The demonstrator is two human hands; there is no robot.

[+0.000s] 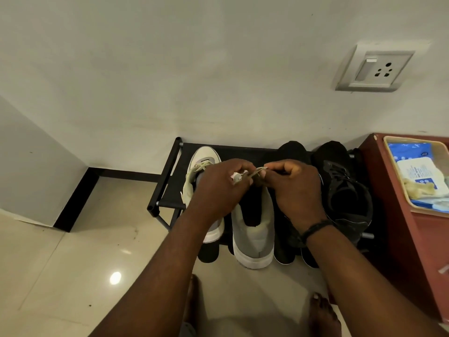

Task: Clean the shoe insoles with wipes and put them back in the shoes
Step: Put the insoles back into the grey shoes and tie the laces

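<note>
Two grey-and-white sneakers stand on a low black shoe rack [167, 166]. The left sneaker [201, 161] lies partly under my left forearm. The right sneaker [254, 237] has its heel toward me and a dark opening. Above it, my left hand [218, 188] and my right hand [296, 188] each pinch a pale shoelace [258, 171] of that sneaker. The lace runs between my fingertips. A blue-and-white pack of wipes [418, 173] lies in a beige tray at the right. Any insoles are hidden from view.
A black sneaker [345, 190] and other dark shoes sit on the rack's right half. The beige tray [388, 152] rests on a red-brown cabinet [401, 234] beside the rack. A wall socket [379, 69] is above. My bare feet stand on the glossy tile floor [73, 276].
</note>
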